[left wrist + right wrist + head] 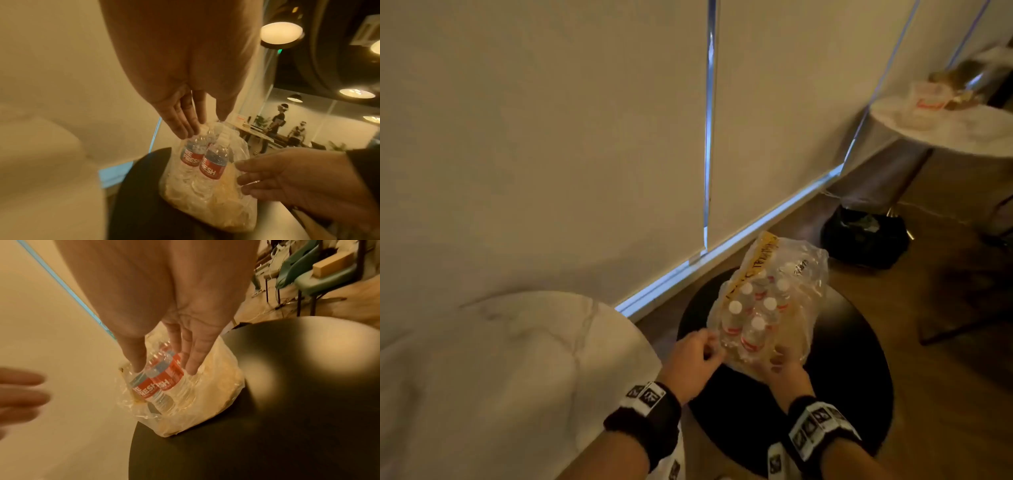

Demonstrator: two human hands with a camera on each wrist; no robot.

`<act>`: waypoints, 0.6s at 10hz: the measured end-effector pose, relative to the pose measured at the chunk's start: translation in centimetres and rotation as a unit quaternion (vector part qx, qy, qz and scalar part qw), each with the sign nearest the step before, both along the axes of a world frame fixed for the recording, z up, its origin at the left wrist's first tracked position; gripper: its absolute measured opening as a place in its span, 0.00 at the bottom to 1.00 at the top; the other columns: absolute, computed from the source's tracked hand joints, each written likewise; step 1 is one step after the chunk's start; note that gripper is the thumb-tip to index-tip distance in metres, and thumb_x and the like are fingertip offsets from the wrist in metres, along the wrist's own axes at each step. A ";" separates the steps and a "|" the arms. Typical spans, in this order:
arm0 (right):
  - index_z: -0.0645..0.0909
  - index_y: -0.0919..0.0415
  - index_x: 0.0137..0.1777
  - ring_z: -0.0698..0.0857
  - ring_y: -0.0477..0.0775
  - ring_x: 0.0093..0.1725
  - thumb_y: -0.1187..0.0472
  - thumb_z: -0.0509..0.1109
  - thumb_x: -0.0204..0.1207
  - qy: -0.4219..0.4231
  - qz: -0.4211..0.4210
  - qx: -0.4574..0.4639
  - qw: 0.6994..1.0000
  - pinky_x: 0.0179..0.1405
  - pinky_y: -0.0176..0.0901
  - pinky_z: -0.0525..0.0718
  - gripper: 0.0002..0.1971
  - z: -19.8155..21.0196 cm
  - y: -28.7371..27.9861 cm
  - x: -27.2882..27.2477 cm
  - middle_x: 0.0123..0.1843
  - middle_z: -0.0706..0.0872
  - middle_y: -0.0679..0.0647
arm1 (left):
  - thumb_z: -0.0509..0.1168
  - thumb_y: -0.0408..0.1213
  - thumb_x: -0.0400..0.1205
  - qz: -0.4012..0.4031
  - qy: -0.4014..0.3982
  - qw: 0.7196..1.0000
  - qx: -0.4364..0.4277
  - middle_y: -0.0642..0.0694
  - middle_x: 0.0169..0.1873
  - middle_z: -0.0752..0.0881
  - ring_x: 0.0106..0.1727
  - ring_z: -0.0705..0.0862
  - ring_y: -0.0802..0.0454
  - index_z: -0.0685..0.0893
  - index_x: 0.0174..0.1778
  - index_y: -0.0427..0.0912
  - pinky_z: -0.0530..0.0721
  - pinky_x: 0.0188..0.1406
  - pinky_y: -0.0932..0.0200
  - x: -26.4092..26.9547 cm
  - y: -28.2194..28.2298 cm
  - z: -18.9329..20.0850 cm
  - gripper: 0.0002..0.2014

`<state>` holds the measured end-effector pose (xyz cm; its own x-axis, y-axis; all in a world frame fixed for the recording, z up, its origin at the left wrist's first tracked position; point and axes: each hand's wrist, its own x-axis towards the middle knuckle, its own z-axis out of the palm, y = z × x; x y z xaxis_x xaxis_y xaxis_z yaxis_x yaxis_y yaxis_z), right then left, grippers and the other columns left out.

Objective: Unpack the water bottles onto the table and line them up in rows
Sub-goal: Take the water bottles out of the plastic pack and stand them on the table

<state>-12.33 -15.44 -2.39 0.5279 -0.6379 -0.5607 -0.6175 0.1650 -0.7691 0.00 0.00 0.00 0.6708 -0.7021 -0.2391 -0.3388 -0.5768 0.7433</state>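
Note:
A torn clear plastic wrap holds several white-capped water bottles with red and blue labels. The pack stands on a black round stool. My left hand is at the pack's near left corner. Its straight fingers and thumb reach down to the wrap's top edge. My right hand lies against the pack's near side, thumb and fingers spread on either side of two wrapped bottles. The white marble table lies bare to the left of the stool.
A wall with blinds runs close behind the stool. A black bag sits on the wooden floor to the right. Farther right is a second white round table with things on it. Green chairs and people are in the background.

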 end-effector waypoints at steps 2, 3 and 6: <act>0.76 0.58 0.68 0.81 0.53 0.55 0.53 0.79 0.71 0.048 0.049 -0.084 0.994 0.55 0.50 0.80 0.27 -8.7 -3.9 4.7 0.58 0.83 0.56 | 0.74 0.63 0.72 0.093 0.057 0.991 -0.080 0.57 0.76 0.76 0.74 0.79 0.58 0.69 0.81 0.59 0.82 0.73 0.54 3.5 -9.7 -7.8 0.41; 0.74 0.57 0.71 0.85 0.55 0.56 0.51 0.82 0.65 0.058 0.040 -0.074 0.995 0.52 0.43 0.81 0.35 -9.8 -4.4 5.3 0.60 0.85 0.55 | 0.78 0.63 0.68 0.111 0.069 0.989 -0.072 0.56 0.81 0.69 0.77 0.77 0.57 0.58 0.84 0.64 0.82 0.74 0.50 4.3 -11.4 -11.1 0.50; 0.78 0.46 0.67 0.85 0.52 0.59 0.41 0.78 0.64 0.037 0.040 -0.096 0.994 0.63 0.52 0.82 0.31 -8.0 -4.6 4.8 0.60 0.87 0.48 | 0.80 0.51 0.68 0.055 0.054 0.997 -0.021 0.53 0.70 0.82 0.65 0.86 0.48 0.65 0.74 0.68 0.87 0.63 0.42 4.5 -10.0 -9.7 0.41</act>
